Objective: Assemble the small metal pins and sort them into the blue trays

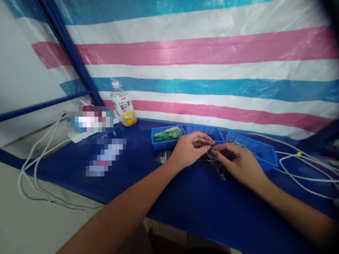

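My left hand (189, 150) and my right hand (238, 162) meet fingertip to fingertip over a pile of small dark metal pins (213, 164) on the blue table (185, 201). Each hand is pinched; between the fingertips is a thin pin, too small to see clearly. Just behind the hands stand three blue plastic trays: the left tray (166, 137) holds green-packed parts, the middle tray (205, 132) sits behind my left fingers, and the right tray (261, 151) holds more pins.
A drink bottle (123, 107) stands at the back left. White cables (304, 165) loop on the right, more cables (34, 155) hang off the left. A small clear bag (163, 156) lies by my left wrist. A striped tarp (212, 53) walls the back.
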`<state>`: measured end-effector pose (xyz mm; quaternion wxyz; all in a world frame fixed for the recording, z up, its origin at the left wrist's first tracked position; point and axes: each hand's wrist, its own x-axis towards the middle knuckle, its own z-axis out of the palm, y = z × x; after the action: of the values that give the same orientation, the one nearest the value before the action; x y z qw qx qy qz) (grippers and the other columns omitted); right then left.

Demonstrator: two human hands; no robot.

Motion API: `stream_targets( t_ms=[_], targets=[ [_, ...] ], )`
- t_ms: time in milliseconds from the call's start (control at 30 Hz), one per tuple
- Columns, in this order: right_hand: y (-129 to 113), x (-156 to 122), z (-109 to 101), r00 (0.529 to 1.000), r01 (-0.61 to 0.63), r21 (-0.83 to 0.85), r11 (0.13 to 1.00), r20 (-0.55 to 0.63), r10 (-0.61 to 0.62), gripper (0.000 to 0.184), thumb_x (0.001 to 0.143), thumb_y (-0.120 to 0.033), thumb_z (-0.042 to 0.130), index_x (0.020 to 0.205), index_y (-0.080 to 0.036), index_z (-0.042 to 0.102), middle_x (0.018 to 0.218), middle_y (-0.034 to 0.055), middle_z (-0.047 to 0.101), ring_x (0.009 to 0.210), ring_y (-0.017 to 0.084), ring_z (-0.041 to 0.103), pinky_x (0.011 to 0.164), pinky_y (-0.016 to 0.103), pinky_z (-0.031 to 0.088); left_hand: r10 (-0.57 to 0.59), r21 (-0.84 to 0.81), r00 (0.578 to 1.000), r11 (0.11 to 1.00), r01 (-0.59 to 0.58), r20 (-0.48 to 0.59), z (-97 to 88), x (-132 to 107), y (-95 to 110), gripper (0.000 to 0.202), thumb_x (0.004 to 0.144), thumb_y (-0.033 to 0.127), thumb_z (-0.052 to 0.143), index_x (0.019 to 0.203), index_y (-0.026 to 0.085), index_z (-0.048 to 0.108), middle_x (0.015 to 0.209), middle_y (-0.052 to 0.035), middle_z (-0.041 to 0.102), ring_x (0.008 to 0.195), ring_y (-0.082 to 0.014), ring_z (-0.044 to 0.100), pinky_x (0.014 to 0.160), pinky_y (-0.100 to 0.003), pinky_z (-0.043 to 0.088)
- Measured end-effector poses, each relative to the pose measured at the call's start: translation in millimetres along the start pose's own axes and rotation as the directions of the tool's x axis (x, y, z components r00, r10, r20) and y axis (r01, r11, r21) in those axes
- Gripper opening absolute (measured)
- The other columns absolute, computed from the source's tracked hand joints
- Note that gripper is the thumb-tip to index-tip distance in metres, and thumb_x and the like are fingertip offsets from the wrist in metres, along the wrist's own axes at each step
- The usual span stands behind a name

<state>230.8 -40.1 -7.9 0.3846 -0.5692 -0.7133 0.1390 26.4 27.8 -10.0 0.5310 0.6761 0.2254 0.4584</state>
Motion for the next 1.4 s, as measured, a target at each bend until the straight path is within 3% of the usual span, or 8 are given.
stream_targets(
  t_ms=[367, 533, 700, 800, 900, 1033, 1133, 1400],
  targets=[
    [-4, 4, 1, 0.992, -0.123, 0.222, 0.967, 0.023, 0.121, 0.033, 0.095, -0.055, 0.072, 0.095, -0.022, 0.077, 0.086, 0.004, 0.078, 0.074, 0.02, 0.069, 0.067, 0.032, 0.053, -0.032, -0.034, 0.997, 0.999, 0.029, -0.077, -0.3, 2, 5, 0.044, 0.086, 0.013, 0.082, 0.128, 0.018, 0.068, 0.137, -0.0173, 0.073, 0.11, -0.0239, 0.078, 0.093, -0.039, 0.066],
    [-4, 15, 0, 0.969, -0.247, 0.368, 0.897, 0.088, 0.23, 0.043, 0.09, -0.063, 0.076, 0.099, -0.021, 0.072, 0.061, -0.0023, 0.064, 0.048, 0.015, 0.054, 0.046, 0.027, 0.042, 0.006, 0.009, 0.97, 1.0, -0.004, -0.243, -4.3, 5, 2, 0.033, 0.097, 0.025, 0.075, 0.128, 0.018, 0.066, 0.122, -0.0138, 0.076, 0.097, -0.02, 0.077, 0.082, -0.034, 0.064],
    [-1, 21, 0, 0.948, -0.319, 0.329, 0.889, 0.102, 0.303, 0.049, 0.099, -0.068, 0.064, 0.082, -0.022, 0.066, 0.049, -0.0036, 0.057, 0.037, 0.012, 0.046, 0.04, 0.026, 0.034, 0.009, -0.021, 0.967, 1.0, -0.015, -0.255, -4.9, 6, -1, 0.03, 0.099, 0.026, 0.071, 0.127, 0.019, 0.065, 0.115, -0.0113, 0.075, 0.09, -0.0175, 0.076, 0.076, -0.029, 0.061],
    [-3, 15, -2, 0.976, -0.213, 0.198, 0.957, 0.079, 0.201, 0.047, 0.104, -0.063, 0.058, 0.081, -0.023, 0.068, 0.05, -0.0028, 0.058, 0.04, 0.014, 0.049, 0.042, 0.027, 0.037, 0.001, -0.016, 0.968, 1.0, -0.005, -0.251, -3.9, 5, 1, 0.029, 0.1, 0.027, 0.07, 0.128, 0.018, 0.065, 0.113, -0.0119, 0.075, 0.09, -0.0173, 0.076, 0.075, -0.029, 0.061],
    [-9, 7, -3, 0.99, 0.104, 0.02, 0.994, 0.095, -0.105, 0.028, 0.107, -0.046, 0.061, 0.1, -0.024, 0.076, 0.078, 0.0033, 0.075, 0.063, 0.018, 0.067, 0.059, 0.031, 0.054, 0.002, -0.009, 0.969, 1.0, -0.004, -0.245, -3.4, 5, 4, 0.029, 0.101, 0.028, 0.068, 0.127, 0.017, 0.065, 0.111, -0.0121, 0.076, 0.089, -0.0172, 0.075, 0.075, -0.028, 0.06],
    [-18, -1, 2, 0.838, 0.516, -0.099, 0.851, 0.265, -0.478, 0.023, 0.105, -0.03, 0.066, 0.124, -0.026, 0.077, 0.121, 0.0115, 0.078, 0.113, 0.03, 0.071, 0.099, 0.049, 0.06, 0.014, 0.005, 0.971, 1.0, -0.013, -0.239, -3.0, 4, 6, 0.03, 0.101, 0.029, 0.068, 0.127, 0.016, 0.065, 0.111, -0.0113, 0.076, 0.088, -0.0171, 0.075, 0.074, -0.027, 0.059],
    [-20, -2, 8, 0.777, 0.601, -0.138, 0.787, 0.332, -0.535, 0.032, 0.105, -0.025, 0.065, 0.136, -0.026, 0.074, 0.124, 0.0125, 0.077, 0.119, 0.032, 0.068, 0.101, 0.054, 0.06, 0.008, 0.017, 0.971, 1.0, -0.004, -0.24, -2.6, 4, 7, 0.03, 0.1, 0.03, 0.067, 0.127, 0.016, 0.066, 0.111, -0.0112, 0.076, 0.088, -0.0173, 0.076, 0.074, -0.026, 0.059],
    [-11, -3, 13, 0.762, 0.633, -0.189, 0.751, 0.326, -0.56, 0.033, 0.107, -0.016, 0.057, 0.137, -0.023, 0.07, 0.111, 0.0103, 0.079, 0.109, 0.029, 0.07, 0.097, 0.05, 0.062, 0.002, 0.048, 0.972, 0.999, 0.009, -0.234, -2.1, 3, 8, 0.028, 0.101, 0.03, 0.066, 0.126, 0.017, 0.067, 0.111, -0.0119, 0.078, 0.087, -0.018, 0.076, 0.07, -0.025, 0.057]
  ],
)
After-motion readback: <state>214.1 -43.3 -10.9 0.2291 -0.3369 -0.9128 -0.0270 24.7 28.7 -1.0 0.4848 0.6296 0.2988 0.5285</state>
